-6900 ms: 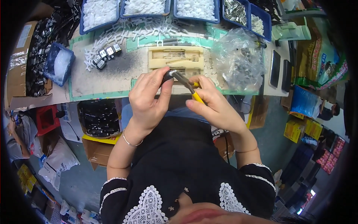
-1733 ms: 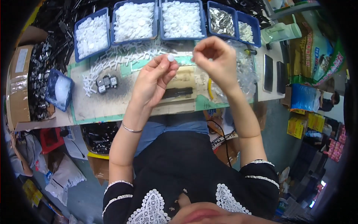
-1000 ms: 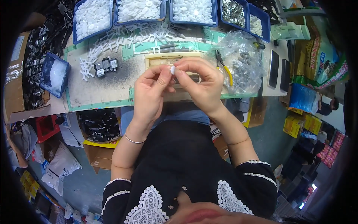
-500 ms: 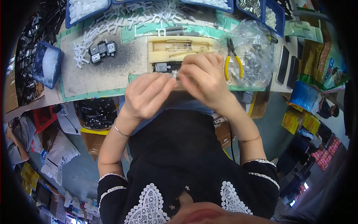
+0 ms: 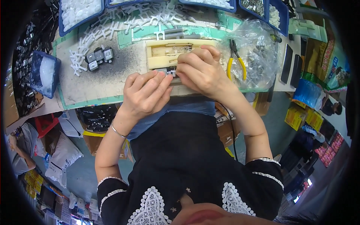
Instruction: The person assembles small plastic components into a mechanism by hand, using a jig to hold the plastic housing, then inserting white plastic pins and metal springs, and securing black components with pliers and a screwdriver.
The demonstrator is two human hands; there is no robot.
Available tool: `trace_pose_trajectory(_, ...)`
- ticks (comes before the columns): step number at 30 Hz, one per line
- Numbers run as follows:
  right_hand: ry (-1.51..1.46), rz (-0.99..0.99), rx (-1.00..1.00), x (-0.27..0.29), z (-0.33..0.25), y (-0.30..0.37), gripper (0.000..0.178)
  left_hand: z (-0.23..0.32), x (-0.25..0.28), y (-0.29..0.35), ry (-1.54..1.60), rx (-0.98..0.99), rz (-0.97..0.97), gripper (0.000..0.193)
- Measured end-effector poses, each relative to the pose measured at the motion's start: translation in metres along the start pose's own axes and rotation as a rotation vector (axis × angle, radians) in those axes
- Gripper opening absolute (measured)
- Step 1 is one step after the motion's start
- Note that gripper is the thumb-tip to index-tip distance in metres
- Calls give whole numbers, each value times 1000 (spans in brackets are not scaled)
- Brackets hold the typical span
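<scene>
I see both hands meeting at the near edge of the cream plastic jig point(image 5: 170, 52) on the worktable point(image 5: 108, 80). The small part point(image 5: 167, 71), grey with a white piece on it, sits between the two sets of fingertips, just below the jig's front edge. My left hand point(image 5: 144, 93) comes at it from the lower left, fingers laid nearly flat and pinched narrow against its left end. My right hand point(image 5: 200, 69) curls over it from the right, fingertips closed on the other end; how firmly it grips I cannot tell, since the knuckles hide the contact. The part's long axis runs left to right, parallel to the jig, so it lies straight ahead of both grips, and the right hand looks a touch nearer.

Around them: yellow-handled pliers point(image 5: 237, 62) lie just right of the right hand, against a clear bag point(image 5: 258, 48) of small pieces. Three grey blocks point(image 5: 98, 59) sit well to the left among loose white plastic crosses point(image 5: 123, 22). Blue bins point(image 5: 80, 11) along the far edge hold white parts; another blue bin point(image 5: 258, 6) holds metal bits.
</scene>
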State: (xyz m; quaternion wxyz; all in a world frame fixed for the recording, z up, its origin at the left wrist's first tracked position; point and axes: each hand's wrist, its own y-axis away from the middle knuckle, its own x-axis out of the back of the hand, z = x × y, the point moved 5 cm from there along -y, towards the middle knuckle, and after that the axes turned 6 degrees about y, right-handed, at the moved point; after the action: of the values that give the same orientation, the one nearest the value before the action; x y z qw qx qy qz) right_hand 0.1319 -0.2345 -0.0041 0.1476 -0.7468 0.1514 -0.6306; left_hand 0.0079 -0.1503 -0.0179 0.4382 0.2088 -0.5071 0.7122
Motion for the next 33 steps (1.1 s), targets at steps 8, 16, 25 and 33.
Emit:
trace_pose_trajectory(8,-37,-25,-14,0,0,-4,20,3,-1,-2,-30,6,21,25)
trace_pose_trajectory(16,-47,-111,-258,22,13,-12,25,1,-3,-18,37,66,63,13)
trace_pose_trajectory(25,303,-386,-826,46,119,4,37,12,4,-30,-7,33,54,15)
trace_pose_trajectory(33,443,-353,-697,11,158,-2,32,8,22,-33,88,64,147,17)
